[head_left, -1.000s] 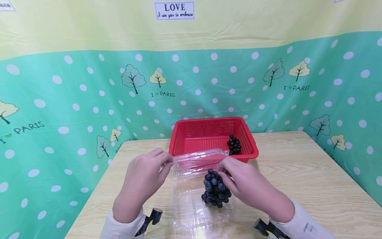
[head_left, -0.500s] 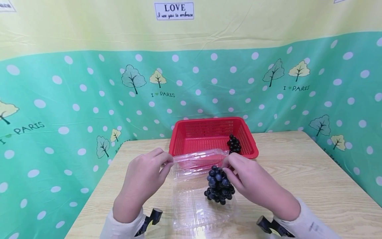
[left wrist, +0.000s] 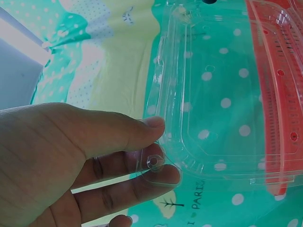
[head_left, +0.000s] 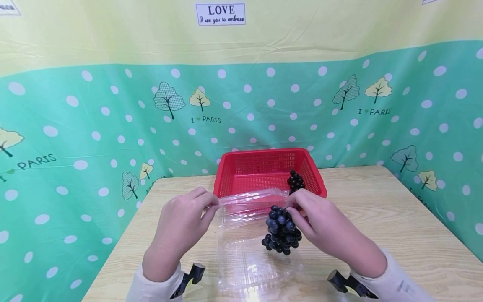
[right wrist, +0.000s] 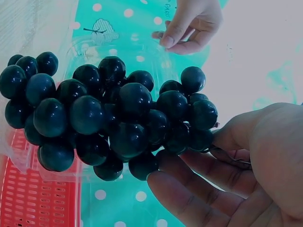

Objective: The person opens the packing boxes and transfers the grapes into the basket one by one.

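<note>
"LOVE" sign (head_left: 220, 14), "I PARIS" backdrop (head_left: 205, 119)

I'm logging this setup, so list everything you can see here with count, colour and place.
Grape bunch: one, dark blue-black, held above the clear box.
Second grape bunch: one, dark, in the basket's right corner.
Clear box: one, transparent, on the table, lid raised.
Basket: one, red, behind the box.
Table: one, light wood.
Backdrop: green dotted cloth.
Hands: left hand pinches the lid's corner; right hand holds the grape bunch.
</note>
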`<state>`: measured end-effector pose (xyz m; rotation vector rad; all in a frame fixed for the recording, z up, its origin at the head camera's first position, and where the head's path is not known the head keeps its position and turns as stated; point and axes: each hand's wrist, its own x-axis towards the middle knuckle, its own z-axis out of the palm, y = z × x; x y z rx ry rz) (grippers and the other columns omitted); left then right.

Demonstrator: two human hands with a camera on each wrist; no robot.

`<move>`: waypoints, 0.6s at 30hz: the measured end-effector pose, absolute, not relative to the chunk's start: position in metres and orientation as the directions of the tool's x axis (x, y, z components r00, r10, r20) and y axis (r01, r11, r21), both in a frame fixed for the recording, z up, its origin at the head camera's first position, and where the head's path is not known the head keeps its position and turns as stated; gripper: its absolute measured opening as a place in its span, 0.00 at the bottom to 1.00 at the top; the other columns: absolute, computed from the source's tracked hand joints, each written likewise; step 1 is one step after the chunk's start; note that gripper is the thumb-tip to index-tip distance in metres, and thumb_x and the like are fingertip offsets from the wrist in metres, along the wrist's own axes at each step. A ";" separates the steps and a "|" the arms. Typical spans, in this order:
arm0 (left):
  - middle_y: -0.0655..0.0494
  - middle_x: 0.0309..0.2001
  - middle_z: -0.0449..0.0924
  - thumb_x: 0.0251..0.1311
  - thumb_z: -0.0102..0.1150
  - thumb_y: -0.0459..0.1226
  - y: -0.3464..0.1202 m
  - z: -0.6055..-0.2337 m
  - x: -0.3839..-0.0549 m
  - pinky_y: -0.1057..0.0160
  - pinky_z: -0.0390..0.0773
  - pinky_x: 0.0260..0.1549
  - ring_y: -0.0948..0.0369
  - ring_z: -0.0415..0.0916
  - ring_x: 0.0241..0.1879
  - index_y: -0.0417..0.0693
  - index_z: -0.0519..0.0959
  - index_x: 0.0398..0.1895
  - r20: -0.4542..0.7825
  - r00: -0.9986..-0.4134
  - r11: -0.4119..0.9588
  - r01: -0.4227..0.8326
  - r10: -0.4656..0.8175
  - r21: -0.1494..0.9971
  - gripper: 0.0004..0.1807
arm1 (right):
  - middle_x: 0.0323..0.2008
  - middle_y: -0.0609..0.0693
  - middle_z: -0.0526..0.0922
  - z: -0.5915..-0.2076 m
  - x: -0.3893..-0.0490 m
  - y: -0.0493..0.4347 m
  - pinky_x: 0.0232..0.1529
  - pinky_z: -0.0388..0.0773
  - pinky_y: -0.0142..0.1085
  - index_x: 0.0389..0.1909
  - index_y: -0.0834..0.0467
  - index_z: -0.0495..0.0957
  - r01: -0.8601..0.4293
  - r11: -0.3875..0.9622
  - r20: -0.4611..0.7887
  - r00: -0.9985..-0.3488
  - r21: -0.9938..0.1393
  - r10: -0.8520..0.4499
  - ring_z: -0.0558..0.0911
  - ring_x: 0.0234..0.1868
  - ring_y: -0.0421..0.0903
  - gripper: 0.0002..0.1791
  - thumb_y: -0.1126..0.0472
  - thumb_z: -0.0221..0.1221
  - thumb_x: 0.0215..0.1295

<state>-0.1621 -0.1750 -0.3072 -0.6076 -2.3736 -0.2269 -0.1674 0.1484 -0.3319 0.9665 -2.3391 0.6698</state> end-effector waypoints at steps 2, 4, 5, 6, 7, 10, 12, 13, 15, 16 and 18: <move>0.64 0.30 0.84 0.52 0.79 0.37 -0.175 -0.307 -0.162 0.69 0.71 0.20 0.68 0.70 0.20 0.56 0.88 0.32 0.651 -0.666 0.877 0.480 0.364 0.000 0.07 | 0.39 0.39 0.82 -0.331 -0.167 0.150 0.36 0.82 0.27 0.44 0.52 0.76 -0.737 0.632 0.625 -0.615 -0.239 -0.481 0.78 0.36 0.31 0.11 0.65 0.67 0.66; 0.64 0.30 0.84 0.52 0.79 0.36 -0.175 -0.307 -0.162 0.69 0.71 0.20 0.68 0.70 0.20 0.56 0.88 0.32 0.655 -0.662 0.877 0.480 0.364 -0.002 0.07 | 0.38 0.39 0.81 -0.330 -0.168 0.151 0.35 0.81 0.28 0.44 0.52 0.76 -0.732 0.639 0.628 -0.618 -0.238 -0.474 0.77 0.35 0.32 0.11 0.64 0.67 0.66; 0.64 0.30 0.84 0.52 0.78 0.36 -0.176 -0.307 -0.162 0.68 0.71 0.20 0.68 0.71 0.20 0.56 0.88 0.32 0.657 -0.661 0.877 0.480 0.364 -0.003 0.07 | 0.38 0.39 0.81 -0.329 -0.168 0.152 0.35 0.81 0.28 0.43 0.52 0.76 -0.730 0.641 0.630 -0.617 -0.235 -0.471 0.76 0.35 0.32 0.11 0.64 0.67 0.66; 0.64 0.30 0.84 0.52 0.78 0.36 -0.176 -0.307 -0.162 0.68 0.71 0.20 0.68 0.71 0.20 0.56 0.88 0.32 0.658 -0.659 0.877 0.480 0.364 -0.003 0.07 | 0.38 0.39 0.81 -0.329 -0.168 0.152 0.34 0.81 0.28 0.43 0.52 0.76 -0.730 0.643 0.633 -0.616 -0.234 -0.469 0.76 0.34 0.32 0.10 0.64 0.66 0.67; 0.64 0.30 0.84 0.52 0.78 0.36 -0.176 -0.308 -0.162 0.68 0.71 0.20 0.68 0.71 0.20 0.56 0.88 0.32 0.659 -0.658 0.877 0.481 0.364 -0.004 0.07 | 0.37 0.39 0.81 -0.329 -0.169 0.153 0.34 0.81 0.28 0.43 0.52 0.75 -0.729 0.644 0.635 -0.616 -0.233 -0.467 0.76 0.34 0.32 0.10 0.65 0.66 0.67; 0.64 0.30 0.84 0.53 0.78 0.36 -0.176 -0.308 -0.162 0.69 0.71 0.20 0.68 0.70 0.19 0.56 0.88 0.32 0.662 -0.656 0.877 0.481 0.361 -0.002 0.07 | 0.37 0.40 0.80 -0.327 -0.169 0.154 0.33 0.81 0.28 0.43 0.52 0.75 -0.723 0.648 0.633 -0.622 -0.239 -0.460 0.76 0.34 0.32 0.10 0.65 0.66 0.67; 0.64 0.30 0.84 0.53 0.78 0.36 -0.176 -0.308 -0.162 0.69 0.70 0.20 0.69 0.70 0.19 0.56 0.88 0.32 0.664 -0.656 0.877 0.480 0.359 0.001 0.07 | 0.37 0.40 0.81 -0.326 -0.169 0.156 0.33 0.81 0.28 0.43 0.52 0.75 -0.721 0.647 0.634 -0.625 -0.247 -0.455 0.77 0.34 0.33 0.10 0.66 0.66 0.67; 0.65 0.30 0.84 0.53 0.78 0.36 -0.176 -0.309 -0.162 0.69 0.70 0.20 0.69 0.70 0.19 0.56 0.88 0.32 0.665 -0.656 0.877 0.480 0.357 0.002 0.07 | 0.37 0.40 0.81 -0.325 -0.169 0.156 0.33 0.82 0.28 0.43 0.52 0.76 -0.721 0.646 0.634 -0.626 -0.250 -0.453 0.77 0.34 0.33 0.10 0.66 0.66 0.67; 0.65 0.30 0.84 0.53 0.78 0.35 -0.176 -0.309 -0.162 0.69 0.70 0.20 0.69 0.70 0.19 0.56 0.88 0.32 0.666 -0.655 0.877 0.480 0.356 0.003 0.07 | 0.37 0.40 0.81 -0.324 -0.169 0.157 0.33 0.82 0.29 0.42 0.52 0.76 -0.723 0.643 0.640 -0.624 -0.253 -0.449 0.78 0.35 0.33 0.10 0.67 0.66 0.66; 0.65 0.30 0.84 0.53 0.78 0.35 -0.176 -0.309 -0.162 0.69 0.71 0.20 0.69 0.70 0.19 0.56 0.88 0.32 0.667 -0.655 0.877 0.480 0.355 0.004 0.07 | 0.37 0.41 0.81 -0.324 -0.169 0.158 0.33 0.82 0.29 0.42 0.52 0.76 -0.724 0.641 0.644 -0.621 -0.254 -0.447 0.78 0.35 0.33 0.10 0.67 0.66 0.66; 0.65 0.30 0.84 0.53 0.78 0.35 -0.176 -0.309 -0.162 0.69 0.71 0.20 0.69 0.70 0.19 0.56 0.88 0.32 0.666 -0.656 0.878 0.479 0.354 0.004 0.07 | 0.37 0.40 0.81 -0.323 -0.170 0.159 0.33 0.83 0.29 0.42 0.52 0.76 -0.721 0.643 0.645 -0.624 -0.257 -0.441 0.78 0.35 0.33 0.10 0.67 0.66 0.67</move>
